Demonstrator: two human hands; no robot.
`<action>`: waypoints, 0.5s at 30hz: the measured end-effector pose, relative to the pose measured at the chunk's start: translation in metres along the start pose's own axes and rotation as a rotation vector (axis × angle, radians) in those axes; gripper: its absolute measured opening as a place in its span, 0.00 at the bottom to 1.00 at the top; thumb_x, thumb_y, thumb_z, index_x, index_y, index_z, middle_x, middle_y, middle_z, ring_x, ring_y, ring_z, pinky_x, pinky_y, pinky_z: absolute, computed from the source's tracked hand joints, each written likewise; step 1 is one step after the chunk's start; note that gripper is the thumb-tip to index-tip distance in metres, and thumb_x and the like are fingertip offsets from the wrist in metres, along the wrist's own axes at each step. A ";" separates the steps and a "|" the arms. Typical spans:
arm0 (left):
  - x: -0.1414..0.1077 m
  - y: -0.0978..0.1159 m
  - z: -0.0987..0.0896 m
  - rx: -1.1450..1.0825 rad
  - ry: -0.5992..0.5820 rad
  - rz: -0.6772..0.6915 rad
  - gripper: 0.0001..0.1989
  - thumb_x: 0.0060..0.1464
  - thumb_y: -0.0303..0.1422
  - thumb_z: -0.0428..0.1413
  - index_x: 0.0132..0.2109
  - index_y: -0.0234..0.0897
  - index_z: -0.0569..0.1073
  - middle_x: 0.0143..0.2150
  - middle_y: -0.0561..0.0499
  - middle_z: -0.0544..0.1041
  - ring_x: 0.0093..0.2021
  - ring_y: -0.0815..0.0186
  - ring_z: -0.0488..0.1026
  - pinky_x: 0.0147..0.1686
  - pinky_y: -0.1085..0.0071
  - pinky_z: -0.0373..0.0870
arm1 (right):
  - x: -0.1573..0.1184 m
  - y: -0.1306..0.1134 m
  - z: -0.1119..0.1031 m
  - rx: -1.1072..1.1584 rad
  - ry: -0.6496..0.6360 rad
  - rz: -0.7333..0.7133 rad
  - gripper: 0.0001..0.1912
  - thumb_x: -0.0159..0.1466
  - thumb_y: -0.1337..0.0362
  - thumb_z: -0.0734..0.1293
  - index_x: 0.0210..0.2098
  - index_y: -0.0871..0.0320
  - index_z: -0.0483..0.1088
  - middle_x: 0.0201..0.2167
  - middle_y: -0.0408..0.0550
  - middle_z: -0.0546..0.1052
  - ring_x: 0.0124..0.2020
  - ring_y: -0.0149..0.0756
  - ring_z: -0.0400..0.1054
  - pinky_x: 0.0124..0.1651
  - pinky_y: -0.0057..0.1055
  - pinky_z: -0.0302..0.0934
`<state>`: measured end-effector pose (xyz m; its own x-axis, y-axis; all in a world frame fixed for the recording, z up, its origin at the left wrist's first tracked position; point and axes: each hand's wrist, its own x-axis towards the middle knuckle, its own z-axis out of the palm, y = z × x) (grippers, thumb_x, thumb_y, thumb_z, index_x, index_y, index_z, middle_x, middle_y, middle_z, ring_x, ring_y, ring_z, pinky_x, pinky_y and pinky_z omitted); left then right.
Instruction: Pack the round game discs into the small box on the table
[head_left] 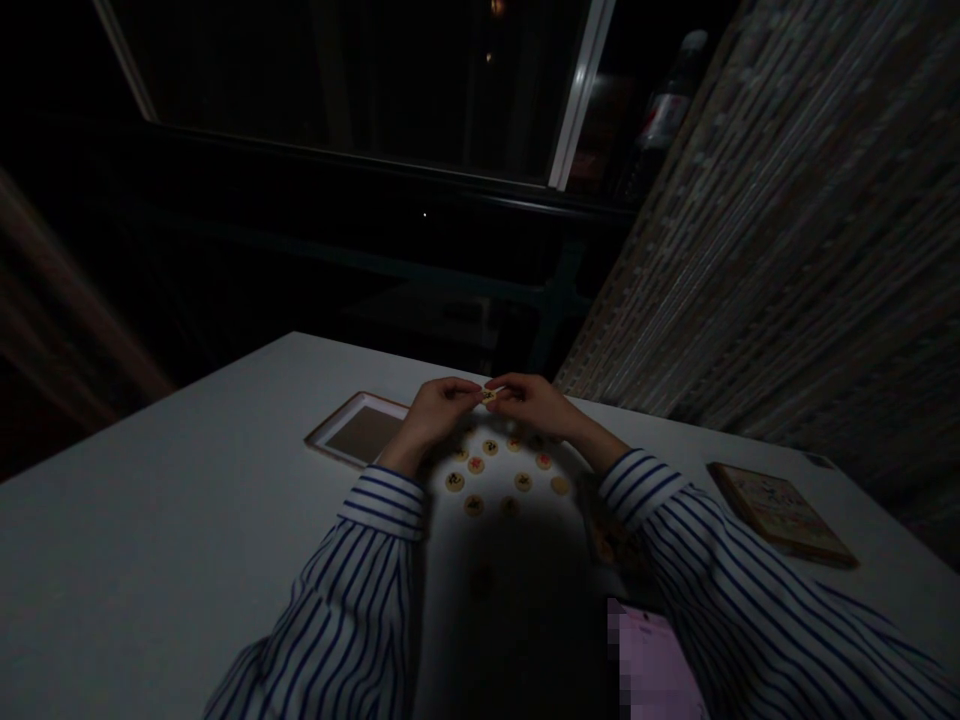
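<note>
Between my fingertips is a round Chinese chess piece (488, 396) with a dark character on its face. My left hand (441, 408) pinches its left edge, and my right hand (534, 403) grips it from the right. Below my hands, several more chess pieces lie loosely spread on the white table (225, 470). Among them are a black-marked piece (454, 482), a red-marked piece (475, 465) and another red-marked piece (544, 461). One piece (559, 485) shows no clear mark. My forearms and their shadow hide part of the spread.
A shallow open box lid or tray (337, 420) lies left of my hands. At right is a flat box with a printed cover (780, 510). A phone (660, 665) lies near my right forearm. Beyond the table are a string curtain (750, 250) and a bottle (667, 115).
</note>
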<state>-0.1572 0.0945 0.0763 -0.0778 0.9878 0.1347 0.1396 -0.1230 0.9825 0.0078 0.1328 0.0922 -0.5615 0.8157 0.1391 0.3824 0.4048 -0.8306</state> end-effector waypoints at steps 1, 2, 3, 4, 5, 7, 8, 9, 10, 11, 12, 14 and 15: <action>0.000 0.000 0.000 0.017 -0.003 0.004 0.10 0.43 0.33 0.57 0.34 0.32 0.75 0.34 0.48 0.79 0.34 0.67 0.73 0.37 0.72 0.68 | 0.000 0.001 0.001 -0.020 -0.010 -0.005 0.19 0.54 0.59 0.66 0.43 0.62 0.68 0.27 0.43 0.74 0.27 0.28 0.66 0.30 0.25 0.59; 0.000 0.000 -0.001 0.036 -0.003 0.009 0.09 0.44 0.32 0.56 0.34 0.32 0.76 0.33 0.48 0.79 0.34 0.67 0.73 0.37 0.71 0.68 | -0.001 0.001 0.001 -0.038 -0.024 -0.012 0.18 0.55 0.59 0.66 0.43 0.61 0.67 0.27 0.43 0.74 0.27 0.28 0.66 0.29 0.25 0.59; 0.000 0.000 -0.001 0.058 -0.005 0.014 0.09 0.44 0.32 0.56 0.33 0.32 0.76 0.33 0.48 0.79 0.34 0.67 0.73 0.38 0.71 0.68 | -0.001 0.003 0.002 -0.058 -0.038 -0.019 0.18 0.55 0.58 0.65 0.42 0.61 0.67 0.27 0.43 0.74 0.27 0.29 0.67 0.29 0.24 0.59; -0.001 0.000 -0.001 0.079 -0.007 0.021 0.08 0.45 0.32 0.55 0.33 0.32 0.76 0.33 0.48 0.78 0.35 0.67 0.73 0.39 0.71 0.68 | -0.001 0.004 0.002 -0.080 -0.047 -0.024 0.17 0.56 0.58 0.65 0.42 0.61 0.67 0.27 0.43 0.74 0.27 0.29 0.67 0.28 0.24 0.59; 0.000 0.001 -0.002 0.097 -0.008 0.030 0.08 0.45 0.32 0.55 0.32 0.33 0.76 0.33 0.48 0.78 0.35 0.66 0.73 0.39 0.70 0.68 | 0.000 0.006 0.002 -0.106 -0.050 -0.023 0.17 0.56 0.59 0.65 0.42 0.61 0.67 0.28 0.44 0.74 0.27 0.29 0.67 0.28 0.24 0.59; 0.000 0.001 -0.004 0.116 -0.005 0.053 0.09 0.45 0.32 0.54 0.32 0.33 0.76 0.34 0.48 0.78 0.36 0.65 0.73 0.40 0.70 0.67 | 0.001 0.011 0.002 -0.182 -0.016 -0.017 0.16 0.56 0.60 0.65 0.41 0.61 0.67 0.29 0.44 0.75 0.28 0.29 0.68 0.30 0.24 0.59; 0.001 0.000 -0.006 0.121 0.004 0.062 0.09 0.45 0.33 0.54 0.32 0.33 0.76 0.34 0.47 0.78 0.37 0.65 0.73 0.41 0.69 0.67 | 0.002 0.013 0.001 -0.236 0.014 -0.016 0.15 0.55 0.60 0.65 0.40 0.61 0.68 0.30 0.45 0.75 0.29 0.29 0.68 0.31 0.24 0.59; 0.002 -0.001 -0.008 0.123 0.018 0.069 0.10 0.44 0.33 0.54 0.33 0.32 0.76 0.34 0.47 0.78 0.37 0.64 0.73 0.41 0.69 0.67 | 0.003 0.017 0.001 -0.297 0.049 -0.017 0.15 0.55 0.60 0.66 0.39 0.61 0.68 0.31 0.45 0.75 0.30 0.29 0.68 0.31 0.24 0.59; 0.004 -0.002 -0.010 0.123 0.039 0.073 0.10 0.44 0.34 0.54 0.33 0.32 0.76 0.35 0.46 0.78 0.37 0.64 0.73 0.41 0.69 0.67 | 0.004 0.020 0.000 -0.361 0.072 -0.018 0.14 0.54 0.59 0.66 0.38 0.61 0.69 0.31 0.45 0.75 0.31 0.29 0.67 0.32 0.24 0.58; 0.005 -0.004 -0.013 0.123 0.062 0.076 0.11 0.44 0.34 0.54 0.34 0.32 0.76 0.35 0.46 0.78 0.38 0.64 0.73 0.42 0.68 0.67 | 0.004 0.023 0.000 -0.422 0.084 -0.015 0.14 0.54 0.59 0.66 0.38 0.60 0.69 0.31 0.45 0.74 0.31 0.29 0.67 0.31 0.24 0.58; 0.007 -0.006 -0.015 0.124 0.084 0.080 0.12 0.44 0.34 0.54 0.34 0.32 0.76 0.36 0.45 0.78 0.38 0.63 0.73 0.42 0.68 0.67 | 0.005 0.026 -0.001 -0.479 0.085 -0.009 0.14 0.55 0.59 0.65 0.37 0.60 0.70 0.32 0.45 0.74 0.30 0.29 0.67 0.31 0.24 0.57; 0.011 -0.011 -0.021 0.128 0.118 0.099 0.12 0.44 0.35 0.54 0.35 0.32 0.76 0.37 0.45 0.78 0.38 0.63 0.73 0.42 0.68 0.67 | 0.004 0.031 -0.001 -0.579 0.063 0.009 0.13 0.55 0.60 0.64 0.37 0.59 0.70 0.32 0.46 0.75 0.30 0.30 0.66 0.31 0.24 0.56; 0.012 -0.013 -0.023 0.135 0.129 0.110 0.12 0.44 0.35 0.54 0.35 0.32 0.76 0.37 0.45 0.78 0.39 0.63 0.73 0.43 0.68 0.67 | 0.004 0.033 0.000 -0.623 0.051 0.017 0.12 0.55 0.61 0.64 0.37 0.59 0.70 0.33 0.46 0.75 0.31 0.30 0.66 0.31 0.24 0.56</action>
<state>-0.1826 0.1056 0.0685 -0.1793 0.9476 0.2644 0.2845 -0.2074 0.9360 0.0185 0.1496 0.0655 -0.5219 0.8366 0.1665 0.7559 0.5440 -0.3642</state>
